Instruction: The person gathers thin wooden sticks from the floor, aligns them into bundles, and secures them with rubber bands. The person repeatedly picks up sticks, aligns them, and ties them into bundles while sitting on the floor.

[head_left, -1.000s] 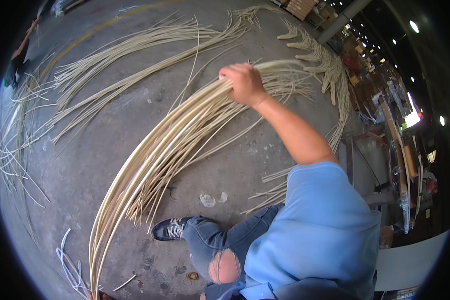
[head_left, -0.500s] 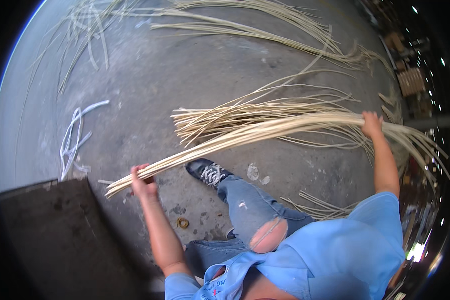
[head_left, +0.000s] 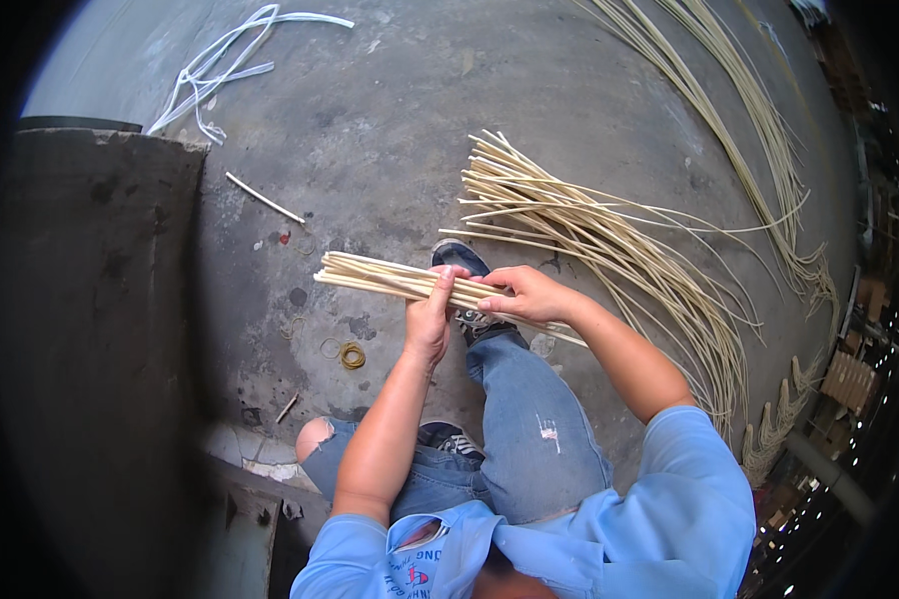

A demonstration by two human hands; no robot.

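A bundle of pale, thin canes, apparently rattan, [head_left: 375,276] lies across in front of me, its cut ends gathered at the left. My left hand [head_left: 433,314] is closed around this bundle a short way from those ends, thumb on top. Right beside it, my right hand [head_left: 531,296] grips the same canes from above, fingers bent over them. Beyond the right hand the canes are mostly hidden by my forearm; a few tips show below it. A large loose spread of similar canes [head_left: 559,205] lies on the floor, beyond my right hand.
More long canes [head_left: 714,110] lie at the far right. White strips [head_left: 225,75] rest at the far left, near a dark block [head_left: 100,299]. A coil of rubber bands [head_left: 352,355] and a short loose cane piece [head_left: 265,198] are on the concrete floor. My shoe [head_left: 459,256] is below the bundle.
My hands, wide apart along the bundle before, have come together near its left end. The right hand moved left along the canes. The view has shifted, showing the dark block more fully.
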